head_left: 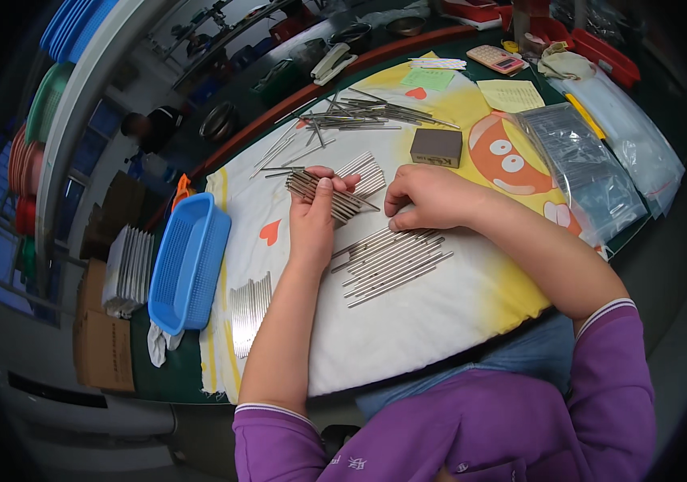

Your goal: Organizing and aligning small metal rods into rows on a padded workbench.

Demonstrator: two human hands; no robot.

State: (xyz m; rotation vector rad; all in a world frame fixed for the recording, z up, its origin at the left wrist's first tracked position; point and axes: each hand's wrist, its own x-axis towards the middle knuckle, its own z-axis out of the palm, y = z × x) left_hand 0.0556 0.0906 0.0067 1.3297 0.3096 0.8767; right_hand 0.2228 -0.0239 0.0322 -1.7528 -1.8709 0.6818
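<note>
In my left hand [314,210] lies a fanned bundle of thin metal rods [329,196], with the fingers wrapped around it. My right hand [430,198] is just to the right, its thumb and fingertips bent together over the far end of a row of similar rods [392,269] on the cloth. What those fingertips hold, if anything, is hidden. Another neat group of rods [366,170] shows behind my left hand. A loose, crossed heap of rods [359,112] is farther back. More rods stand side by side in a flat row [250,312] left of my left forearm.
A white and yellow printed cloth [319,353] covers the table. A dark block [437,147] sits behind my right hand. At left is a blue plastic basket [188,261]; at right are clear plastic bags [584,161]. A calculator [495,59] and paper notes [511,95] lie at the back.
</note>
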